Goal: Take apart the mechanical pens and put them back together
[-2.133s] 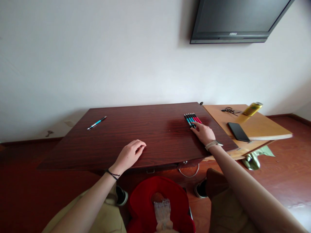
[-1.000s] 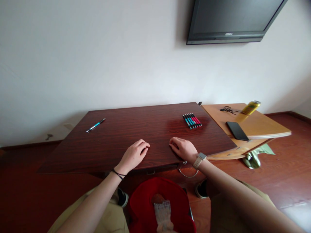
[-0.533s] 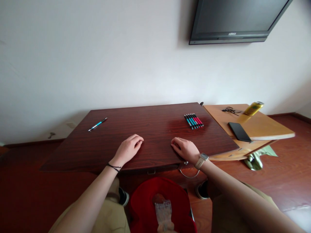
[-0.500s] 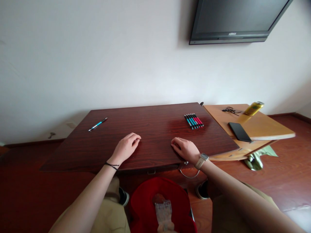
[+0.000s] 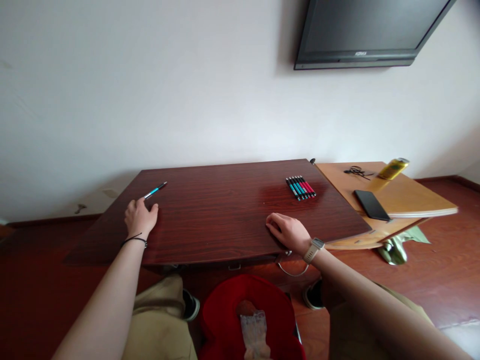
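At the left of the dark red-brown table (image 5: 217, 200), my left hand (image 5: 140, 216) reaches over the near end of a blue pen (image 5: 155, 190). Its thumb is spread away from the fingers, and the hand covers the pen's lower tip; whether they touch I cannot tell. The pen lies slanted on the wood. My right hand (image 5: 288, 231) rests at the table's front edge with fingers curled in and nothing seen in them. Beyond it, a row of several blue and red pens (image 5: 300, 188) lies side by side at the right.
A light wooden side table (image 5: 420, 192) adjoins on the right, bearing a black phone (image 5: 371, 205), a coiled black cable (image 5: 358, 172) and a yellow can (image 5: 393, 169). A television (image 5: 375, 32) hangs on the wall. Below the table is a red seat (image 5: 221, 310).
My left hand has moved left across the table from near the middle to the single pen, its fingers opening. My right hand has stayed in place.
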Demonstrator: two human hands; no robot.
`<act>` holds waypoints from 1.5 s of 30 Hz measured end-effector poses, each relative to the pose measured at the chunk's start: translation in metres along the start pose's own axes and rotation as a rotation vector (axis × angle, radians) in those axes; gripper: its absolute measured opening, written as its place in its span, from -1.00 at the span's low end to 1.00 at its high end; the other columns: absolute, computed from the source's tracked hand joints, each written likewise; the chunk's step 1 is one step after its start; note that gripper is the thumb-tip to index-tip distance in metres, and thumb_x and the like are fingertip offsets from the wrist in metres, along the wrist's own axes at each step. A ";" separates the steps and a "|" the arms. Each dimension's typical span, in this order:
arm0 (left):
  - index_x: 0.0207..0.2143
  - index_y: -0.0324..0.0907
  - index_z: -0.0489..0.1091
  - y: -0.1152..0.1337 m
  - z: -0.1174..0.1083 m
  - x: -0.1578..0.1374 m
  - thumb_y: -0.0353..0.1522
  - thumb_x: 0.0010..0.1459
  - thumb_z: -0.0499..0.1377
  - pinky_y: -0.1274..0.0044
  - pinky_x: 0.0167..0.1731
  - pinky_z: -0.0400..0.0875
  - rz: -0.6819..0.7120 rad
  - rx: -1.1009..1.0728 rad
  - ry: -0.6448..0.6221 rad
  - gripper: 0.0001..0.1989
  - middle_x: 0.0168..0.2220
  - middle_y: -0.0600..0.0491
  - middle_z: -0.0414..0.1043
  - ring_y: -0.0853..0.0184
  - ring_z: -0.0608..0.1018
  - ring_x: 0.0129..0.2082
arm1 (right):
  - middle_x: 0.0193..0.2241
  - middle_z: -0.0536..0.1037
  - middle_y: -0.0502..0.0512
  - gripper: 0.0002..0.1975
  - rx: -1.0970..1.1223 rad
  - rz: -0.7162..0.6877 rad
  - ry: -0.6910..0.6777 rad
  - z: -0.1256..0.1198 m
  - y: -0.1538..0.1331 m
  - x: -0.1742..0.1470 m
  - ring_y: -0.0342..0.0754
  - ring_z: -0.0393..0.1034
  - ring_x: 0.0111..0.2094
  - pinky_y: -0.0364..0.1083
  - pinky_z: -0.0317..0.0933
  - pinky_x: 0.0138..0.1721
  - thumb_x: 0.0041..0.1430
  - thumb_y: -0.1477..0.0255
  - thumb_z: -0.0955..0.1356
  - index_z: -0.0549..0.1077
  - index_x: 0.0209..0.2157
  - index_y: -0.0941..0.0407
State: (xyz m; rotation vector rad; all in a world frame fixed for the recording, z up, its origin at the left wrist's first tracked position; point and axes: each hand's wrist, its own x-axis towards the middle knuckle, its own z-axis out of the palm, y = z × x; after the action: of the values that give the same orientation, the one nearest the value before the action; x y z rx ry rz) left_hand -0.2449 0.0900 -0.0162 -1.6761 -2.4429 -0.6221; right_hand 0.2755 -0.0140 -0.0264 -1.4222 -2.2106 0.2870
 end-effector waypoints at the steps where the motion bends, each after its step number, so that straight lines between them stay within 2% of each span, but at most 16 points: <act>1: 0.35 -0.30 0.26 -0.001 0.001 0.003 -0.11 0.40 0.14 -0.01 0.21 0.31 -0.003 -0.004 -0.007 -0.38 0.38 -0.40 0.18 -0.18 0.36 0.27 | -0.28 0.60 0.04 -0.87 0.001 0.000 0.001 0.000 0.000 0.000 -0.03 0.47 -0.31 -0.11 0.14 -0.28 0.49 0.34 0.30 0.47 -0.16 0.02; 4: 0.34 -0.22 0.33 -0.003 0.003 0.012 -0.11 0.41 0.12 -0.02 0.19 0.30 -0.001 0.003 -0.035 -0.43 0.40 -0.36 0.14 -0.16 0.35 0.26 | -0.27 0.60 0.05 -0.87 0.003 0.001 0.003 -0.001 -0.001 0.000 -0.03 0.46 -0.32 -0.10 0.15 -0.28 0.49 0.34 0.30 0.47 -0.16 0.03; 8: 0.24 -0.22 0.44 -0.006 0.009 0.021 -0.13 0.38 0.16 -0.01 0.12 0.35 0.009 -0.007 -0.054 -0.49 0.23 -0.28 0.35 -0.08 0.40 0.13 | -0.26 0.61 0.05 -0.87 0.001 0.006 0.002 -0.002 -0.001 -0.001 -0.03 0.46 -0.32 -0.10 0.14 -0.29 0.49 0.33 0.31 0.48 -0.16 0.02; 13: 0.10 -0.22 0.56 -0.013 0.014 0.023 -0.23 0.34 0.20 0.22 0.01 0.40 0.022 0.007 0.025 -0.62 0.00 -0.18 0.44 0.10 0.40 -0.10 | -0.26 0.62 0.05 -0.88 0.008 0.006 0.001 -0.002 -0.001 -0.001 -0.03 0.47 -0.31 -0.10 0.14 -0.28 0.48 0.34 0.31 0.47 -0.16 0.02; 18: -0.03 -0.20 0.62 -0.011 0.010 0.018 -0.30 0.34 0.17 0.40 -0.13 0.32 -0.016 0.064 0.090 -0.71 -0.16 -0.10 0.47 0.17 0.38 -0.24 | -0.25 0.62 0.04 -0.89 0.000 0.003 0.001 -0.001 -0.001 0.000 -0.03 0.48 -0.30 -0.11 0.14 -0.28 0.49 0.36 0.31 0.46 -0.17 0.02; 22: -0.01 -0.24 0.60 -0.005 0.006 0.016 -0.27 0.40 0.12 0.42 -0.13 0.28 -0.018 0.068 0.108 -0.67 -0.09 -0.14 0.50 0.17 0.42 -0.19 | -0.23 0.63 0.05 -0.89 -0.003 0.001 -0.008 -0.002 -0.001 0.000 -0.02 0.49 -0.27 -0.11 0.14 -0.27 0.50 0.35 0.31 0.45 -0.16 0.02; 26: 0.16 -0.17 0.53 -0.005 0.010 0.020 -0.22 0.43 0.11 0.41 -0.09 0.29 0.129 0.040 -0.007 -0.62 0.19 -0.13 0.46 0.15 0.45 -0.03 | -0.23 0.63 0.05 -0.90 -0.008 0.003 -0.005 -0.002 -0.001 -0.001 -0.02 0.50 -0.27 -0.11 0.15 -0.27 0.49 0.35 0.31 0.46 -0.16 0.02; 28: 0.19 -0.17 0.50 -0.007 0.012 0.021 -0.23 0.45 0.09 0.41 -0.07 0.30 0.172 0.049 -0.039 -0.61 0.22 -0.11 0.46 0.16 0.46 -0.02 | -0.24 0.62 0.05 -0.90 -0.010 0.004 -0.003 -0.003 -0.002 -0.001 -0.03 0.49 -0.28 -0.11 0.15 -0.27 0.49 0.35 0.31 0.46 -0.15 0.02; 33: 0.06 -0.17 0.58 -0.005 0.012 0.017 -0.26 0.44 0.10 0.46 -0.13 0.27 0.188 0.072 0.026 -0.67 0.08 -0.08 0.53 0.20 0.47 -0.08 | -0.25 0.62 0.05 -0.89 -0.007 0.008 -0.003 -0.003 -0.002 0.000 -0.04 0.48 -0.30 -0.12 0.15 -0.27 0.48 0.36 0.32 0.48 -0.15 0.03; 39: -0.10 -0.16 0.60 -0.003 0.007 0.011 -0.27 0.40 0.15 0.49 -0.27 0.18 0.095 0.069 0.087 -0.76 -0.16 0.00 0.49 0.25 0.40 -0.28 | -0.24 0.62 0.05 -0.88 -0.006 0.007 -0.002 -0.003 -0.002 0.000 -0.03 0.49 -0.29 -0.12 0.15 -0.28 0.49 0.34 0.31 0.47 -0.16 0.02; 42: -0.13 -0.16 0.59 -0.001 0.005 0.011 -0.29 0.35 0.20 0.50 -0.27 0.18 0.030 0.014 0.108 -0.80 -0.20 0.02 0.49 0.27 0.38 -0.31 | -0.25 0.63 0.06 -0.88 -0.001 0.009 -0.001 -0.003 -0.002 0.000 -0.02 0.49 -0.29 -0.12 0.15 -0.28 0.49 0.34 0.31 0.47 -0.16 0.01; 45: -0.14 -0.17 0.57 0.007 0.000 0.009 -0.28 0.35 0.21 0.47 -0.22 0.27 0.011 -0.055 0.183 -0.82 -0.16 0.01 0.55 0.26 0.45 -0.26 | -0.25 0.63 0.06 -0.88 0.004 0.012 -0.004 -0.003 -0.002 0.000 -0.02 0.48 -0.29 -0.12 0.15 -0.29 0.48 0.34 0.31 0.48 -0.15 0.01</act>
State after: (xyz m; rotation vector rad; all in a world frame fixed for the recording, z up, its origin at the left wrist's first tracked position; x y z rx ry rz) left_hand -0.2421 0.1004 -0.0115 -1.5739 -2.3076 -0.8104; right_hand 0.2756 -0.0149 -0.0233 -1.4340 -2.2043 0.2991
